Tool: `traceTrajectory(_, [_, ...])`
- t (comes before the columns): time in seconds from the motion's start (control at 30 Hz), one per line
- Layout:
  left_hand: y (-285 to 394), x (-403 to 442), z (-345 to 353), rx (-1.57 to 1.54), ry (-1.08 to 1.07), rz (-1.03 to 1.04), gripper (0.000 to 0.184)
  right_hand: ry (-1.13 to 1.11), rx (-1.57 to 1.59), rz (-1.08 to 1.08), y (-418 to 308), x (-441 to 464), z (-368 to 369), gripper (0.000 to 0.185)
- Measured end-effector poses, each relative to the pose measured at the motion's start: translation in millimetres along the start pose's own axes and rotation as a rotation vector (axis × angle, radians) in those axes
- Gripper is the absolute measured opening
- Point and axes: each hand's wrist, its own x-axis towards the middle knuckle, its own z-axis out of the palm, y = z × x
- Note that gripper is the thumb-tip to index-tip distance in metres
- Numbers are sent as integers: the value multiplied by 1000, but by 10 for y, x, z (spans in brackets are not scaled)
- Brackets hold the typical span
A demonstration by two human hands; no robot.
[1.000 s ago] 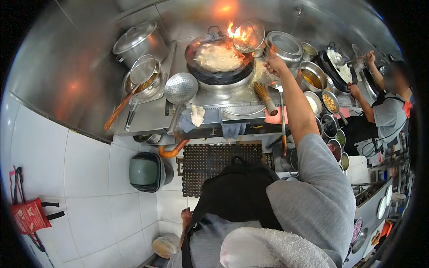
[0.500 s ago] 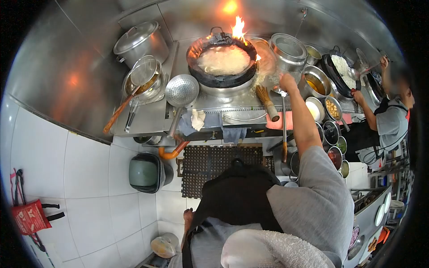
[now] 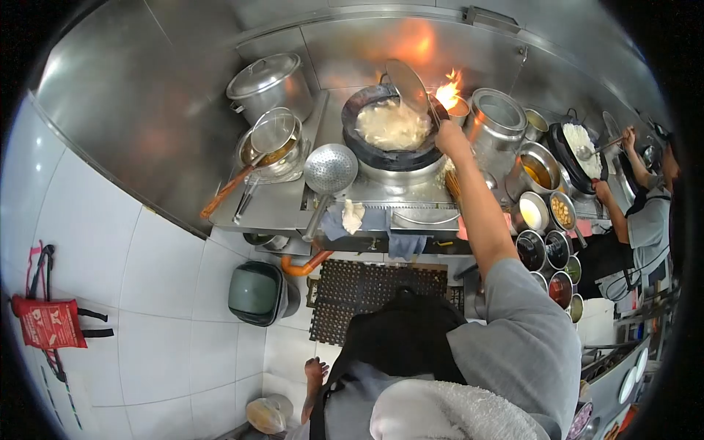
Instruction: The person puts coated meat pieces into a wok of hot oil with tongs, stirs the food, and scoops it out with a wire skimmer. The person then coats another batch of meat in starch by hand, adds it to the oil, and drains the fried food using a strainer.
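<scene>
My right hand [image 3: 452, 141] grips the handle of a round metal utensil [image 3: 408, 86]; whether it is a pan or a strainer I cannot tell. The utensil is tilted nearly upright over the dark wok [image 3: 355, 148], its lower edge close to the pale food [image 3: 392, 126] inside. Flames [image 3: 449, 91] rise just behind it, above a small pot [image 3: 459, 110]. Low at my side, away from the stove, my left hand [image 3: 316, 370] hangs with fingers apart and holds nothing.
A perforated ladle [image 3: 331, 169] lies left of the wok, near a lidded pot [image 3: 273, 92] and a mesh strainer [image 3: 276, 130]. Several seasoning pots, including one of white powder [image 3: 532, 211], stand right. A co-worker [image 3: 645, 220] handles another wok [image 3: 579, 165].
My right hand has moved left and up toward the wok, bringing the round utensil over it. The flames now show further right of the wok. The whole view has shifted slightly.
</scene>
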Motion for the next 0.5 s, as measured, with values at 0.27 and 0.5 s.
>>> traceTrajectory(0.27, [-310,50,-111,64,-149,372,26,-97,-35,-27,2,120,396,25])
traceTrajectory(0.5, [-587,16,-203,1026,6,800,18,174,-93,-62,-57,72,-13,22])
